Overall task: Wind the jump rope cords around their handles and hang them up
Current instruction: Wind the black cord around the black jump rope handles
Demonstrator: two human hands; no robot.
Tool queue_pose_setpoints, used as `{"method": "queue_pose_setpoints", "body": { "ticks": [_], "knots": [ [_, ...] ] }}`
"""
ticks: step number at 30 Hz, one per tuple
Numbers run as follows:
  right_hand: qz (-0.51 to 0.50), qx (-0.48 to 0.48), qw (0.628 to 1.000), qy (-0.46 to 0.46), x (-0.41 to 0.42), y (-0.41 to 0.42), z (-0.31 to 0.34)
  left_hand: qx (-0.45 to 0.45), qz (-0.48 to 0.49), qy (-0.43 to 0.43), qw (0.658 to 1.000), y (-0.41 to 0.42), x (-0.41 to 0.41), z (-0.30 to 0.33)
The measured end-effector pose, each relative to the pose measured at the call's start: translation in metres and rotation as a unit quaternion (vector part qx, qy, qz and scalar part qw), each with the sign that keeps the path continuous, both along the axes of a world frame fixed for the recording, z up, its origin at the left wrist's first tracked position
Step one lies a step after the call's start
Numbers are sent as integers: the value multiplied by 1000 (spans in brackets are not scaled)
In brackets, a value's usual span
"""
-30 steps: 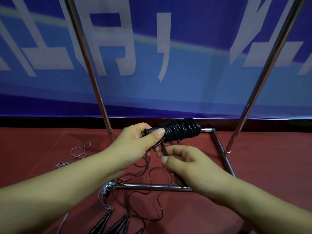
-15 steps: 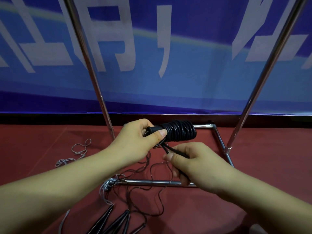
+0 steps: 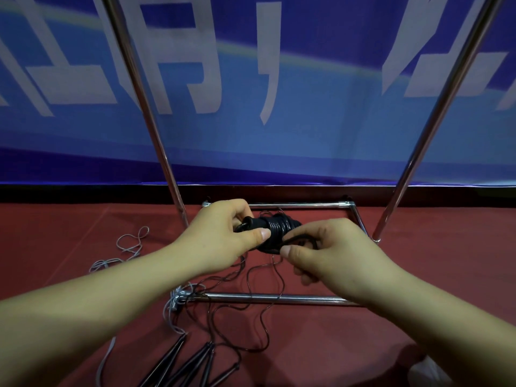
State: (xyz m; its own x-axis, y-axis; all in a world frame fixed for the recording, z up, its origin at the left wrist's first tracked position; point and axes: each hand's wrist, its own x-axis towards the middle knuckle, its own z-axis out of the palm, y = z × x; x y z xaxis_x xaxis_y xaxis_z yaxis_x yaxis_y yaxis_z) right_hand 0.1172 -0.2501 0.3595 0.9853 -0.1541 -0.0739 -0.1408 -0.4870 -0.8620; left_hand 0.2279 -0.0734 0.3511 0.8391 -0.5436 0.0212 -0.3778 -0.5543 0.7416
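Both hands on a black coiled jump rope bundle point(image 3: 275, 233)

Left hand point(image 3: 223, 233) grips handles at nine o'clock; right hand point(image 3: 329, 247) pinches the thin black cord point(image 3: 296, 241).

Dark red floor point(image 3: 418, 275) across the lower frame. Resting on it: chrome tubular rack base point(image 3: 279, 298) at centre, tapered black handles point(image 3: 192, 361) with loose black cord point(image 3: 262, 325) at bottom centre, pale grey cord point(image 3: 128, 244) at left.
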Motion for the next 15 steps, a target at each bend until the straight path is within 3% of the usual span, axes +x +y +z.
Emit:
{"method": "queue_pose_setpoints", "body": {
  "ticks": [9, 15],
  "knots": [
    [-24, 162, 986, 19, -2, 2, 8, 48, -59, -38, 996, -1, -6, 4],
    [-47, 98, 994, 18, -2, 0, 13, 48, -121, -1, 991, -1, -10, 7]
  ]
}}
